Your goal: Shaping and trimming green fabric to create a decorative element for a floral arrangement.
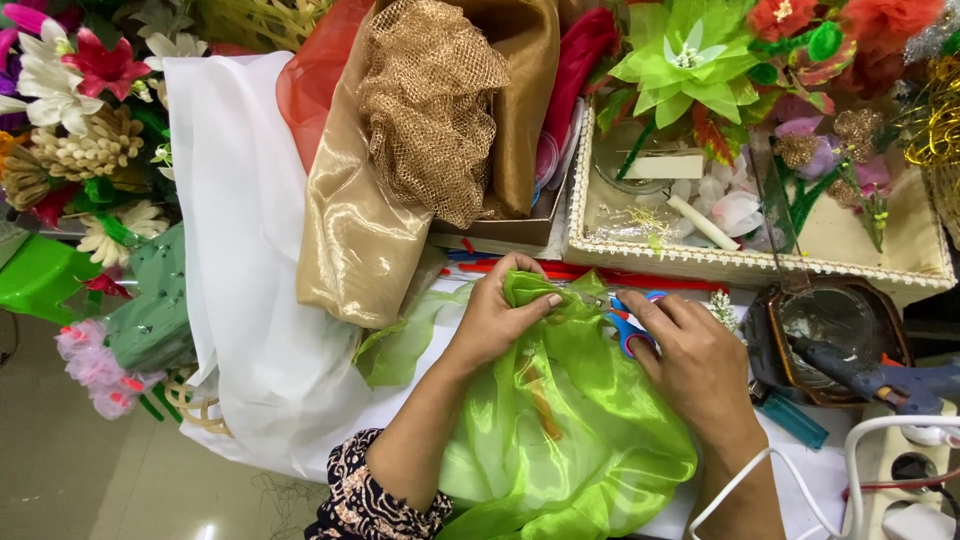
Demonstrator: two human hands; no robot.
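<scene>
While the left hand (497, 318) pinches a bunched fold of the green sheer fabric (560, 430), fingers closed tight on it, the right hand (695, 358) grips blue-handled scissors (628, 322), fingers curled through the loops. Blades point into the fold; tips are hidden by fabric, so can't tell if they're cutting. Most of the green fabric lies loose on the table, draped over white cloth (250, 280), no cut pieces visible; looks like early trimming, bulk uncut. Further out: gold fabric (355, 240) and gold mesh (430, 110) behind, lace-edged tray (760, 265) with a green paper flower (690, 60), glue gun (870, 375) at right. Power strip at lower right is cut off by the frame edge.
</scene>
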